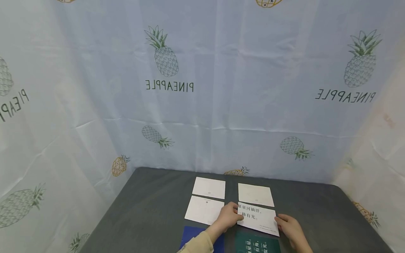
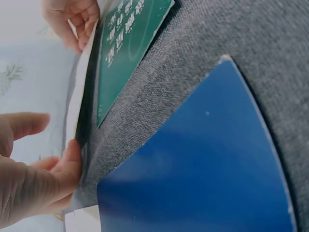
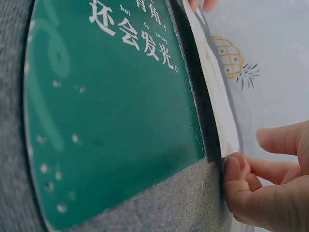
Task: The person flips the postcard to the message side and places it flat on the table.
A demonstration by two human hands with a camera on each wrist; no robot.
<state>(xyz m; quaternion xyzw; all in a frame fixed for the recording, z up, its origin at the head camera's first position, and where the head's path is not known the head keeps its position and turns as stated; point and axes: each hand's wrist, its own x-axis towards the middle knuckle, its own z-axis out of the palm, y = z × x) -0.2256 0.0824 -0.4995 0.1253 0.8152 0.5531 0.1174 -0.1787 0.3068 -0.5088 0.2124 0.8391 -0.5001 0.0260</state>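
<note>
A white card (image 1: 257, 219) printed with dark characters lies between my two hands in the head view. My left hand (image 1: 228, 215) is at its left edge, the thumb overlapping the printed face. At the opposite edge is my right hand (image 1: 291, 228), its fingertips right at the card's border. In the left wrist view, the left fingers (image 2: 70, 162) meet the card's edge while the thumb stands apart. The right wrist view similarly has the right fingers (image 3: 236, 169) at the card's corner, thumb spread away. The card appears nearly edge-on in both wrist views.
On the dark grey cloth (image 1: 148, 214), a blue card (image 1: 191, 234) and a green card (image 1: 257, 242) lie nearest. Two white cards sit at left, the rear one (image 1: 209, 188) behind the front one (image 1: 202, 209). Another white card (image 1: 255, 194) lies behind the printed one. A pineapple-print curtain (image 1: 221, 105) surrounds the table.
</note>
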